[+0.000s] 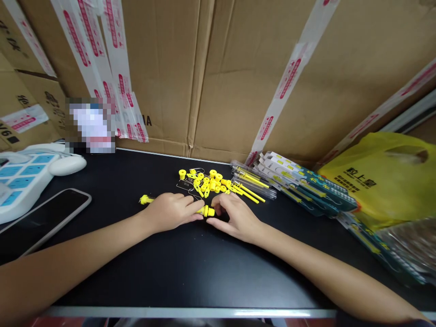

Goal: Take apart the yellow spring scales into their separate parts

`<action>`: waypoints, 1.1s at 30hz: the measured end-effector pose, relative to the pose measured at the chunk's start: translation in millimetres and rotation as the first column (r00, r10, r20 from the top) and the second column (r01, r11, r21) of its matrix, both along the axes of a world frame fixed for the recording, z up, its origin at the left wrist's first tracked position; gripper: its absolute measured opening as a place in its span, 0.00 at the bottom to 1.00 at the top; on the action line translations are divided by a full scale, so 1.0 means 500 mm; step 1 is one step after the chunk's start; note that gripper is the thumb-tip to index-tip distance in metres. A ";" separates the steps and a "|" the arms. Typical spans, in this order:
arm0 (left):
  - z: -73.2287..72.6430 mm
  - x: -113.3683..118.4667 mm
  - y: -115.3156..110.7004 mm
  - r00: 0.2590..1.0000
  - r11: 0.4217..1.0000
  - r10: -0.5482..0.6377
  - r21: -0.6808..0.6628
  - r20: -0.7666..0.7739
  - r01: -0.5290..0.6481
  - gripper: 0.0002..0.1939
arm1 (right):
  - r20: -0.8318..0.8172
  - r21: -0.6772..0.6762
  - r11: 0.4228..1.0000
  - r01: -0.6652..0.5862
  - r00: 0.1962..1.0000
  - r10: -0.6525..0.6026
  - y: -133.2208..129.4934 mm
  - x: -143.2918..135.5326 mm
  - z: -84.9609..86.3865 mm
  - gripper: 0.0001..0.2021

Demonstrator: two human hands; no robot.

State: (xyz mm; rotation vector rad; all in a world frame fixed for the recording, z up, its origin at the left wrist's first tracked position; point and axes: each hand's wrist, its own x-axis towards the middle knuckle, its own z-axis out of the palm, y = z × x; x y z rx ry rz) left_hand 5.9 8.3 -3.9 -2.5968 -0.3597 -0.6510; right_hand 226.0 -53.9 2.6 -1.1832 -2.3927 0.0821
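Observation:
My left hand (pixel 173 211) is closed around a spring scale (pixel 206 211), a slim tube with yellow end pieces, lying roughly level above the black tabletop. One yellow end with a small metal hook sticks out to the left of the hand, the other to the right; the fingers cover the middle. Close to that right end is my right hand (pixel 236 215), thumb and curled fingers apart around it; whether they touch it I cannot tell. Just beyond the hands lies a pile of small yellow plastic parts (pixel 213 184) with wire hooks (pixel 184 184) among them.
Clear tubes (pixel 269 190) and yellow rods (pixel 250 194) lie right of the pile. Printed packages (pixel 306 181) and a yellow plastic bag (pixel 381 177) stand farther right. A phone (pixel 44 222) and a white power strip (pixel 27 181) lie left. Cardboard (pixel 259 68) walls the back.

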 end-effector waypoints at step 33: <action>-0.001 -0.001 0.002 1.000 1.000 0.006 0.012 -0.004 -0.006 0.17 | 0.020 0.117 0.992 -0.046 0.999 0.044 0.004 0.002 -0.010 0.08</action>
